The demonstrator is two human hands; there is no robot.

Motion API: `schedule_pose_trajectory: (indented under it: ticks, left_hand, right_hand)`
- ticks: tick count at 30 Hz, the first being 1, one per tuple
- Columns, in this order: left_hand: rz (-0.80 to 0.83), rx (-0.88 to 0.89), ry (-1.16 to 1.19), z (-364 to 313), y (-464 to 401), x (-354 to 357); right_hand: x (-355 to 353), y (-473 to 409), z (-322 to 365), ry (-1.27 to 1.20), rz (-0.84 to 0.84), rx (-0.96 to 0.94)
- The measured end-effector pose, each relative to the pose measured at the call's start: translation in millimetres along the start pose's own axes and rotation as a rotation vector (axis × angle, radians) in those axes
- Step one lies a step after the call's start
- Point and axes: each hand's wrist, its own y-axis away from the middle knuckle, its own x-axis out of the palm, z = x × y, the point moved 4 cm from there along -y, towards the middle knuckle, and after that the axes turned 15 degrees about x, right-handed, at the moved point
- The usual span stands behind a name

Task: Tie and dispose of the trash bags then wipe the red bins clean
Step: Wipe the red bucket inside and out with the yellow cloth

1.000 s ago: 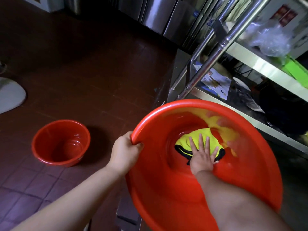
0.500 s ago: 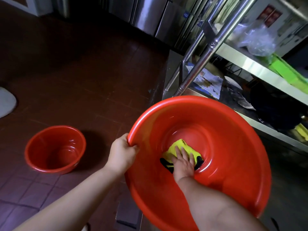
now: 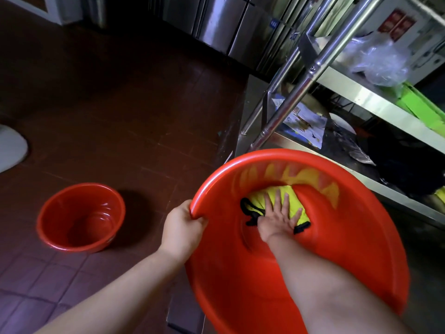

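Left hand (image 3: pixel 184 229) curled (gripping) — right hand (image 3: pixel 279 219) flat, fingers spread.

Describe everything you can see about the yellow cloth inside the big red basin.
The yellow cloth is a bright yellow-green rag with black trim along its edges, soft and crumpled rather than spread flat. It lies against the inner bottom of the big red basin, which is tipped toward the camera. The right hand presses on it with straight, spread fingers and covers its lower middle part. The glossy basin wall above shows its yellow reflection. The left hand grips the basin's rim, apart from the cloth.
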Motion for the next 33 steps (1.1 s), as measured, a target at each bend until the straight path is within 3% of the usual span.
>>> schedule_pose_trajectory:
  ticks: [4, 7, 10, 12, 18, 20, 24, 33]
  left_hand:
    - [-0.104, -0.148, 0.112, 22, 22, 9]
    - [-0.152, -0.264, 0.189, 40, 38, 10]
    - [-0.075, -0.324, 0.204, 43, 39, 9]
    - [-0.019, -0.268, 0.136, 30, 24, 4]
    - [0.226, 0.297, -0.392, -63, -52, 7]
    - [0.283, 0.361, -0.417, -78, -63, 16]
    - [0.326, 0.289, -0.249, -62, -62, 13]
    - [0.133, 0.067, -0.051, -4, -36, -15]
  right_hand:
    - [16, 13, -18, -0.159, 0.045, 0.252]
    - [28, 24, -23, -0.175, 0.008, 0.320]
    - [34, 29, -16, -0.074, 0.001, 0.187]
    - [43, 37, -9, 0.012, 0.034, 0.032]
    - [59, 57, -8, 0.106, 0.062, -0.198]
    - [53, 54, -6, 0.104, 0.062, -0.274]
    - [49, 52, -4, 0.114, -0.010, -0.296]
    - [7, 5, 20, 0.170, -0.189, -0.344]
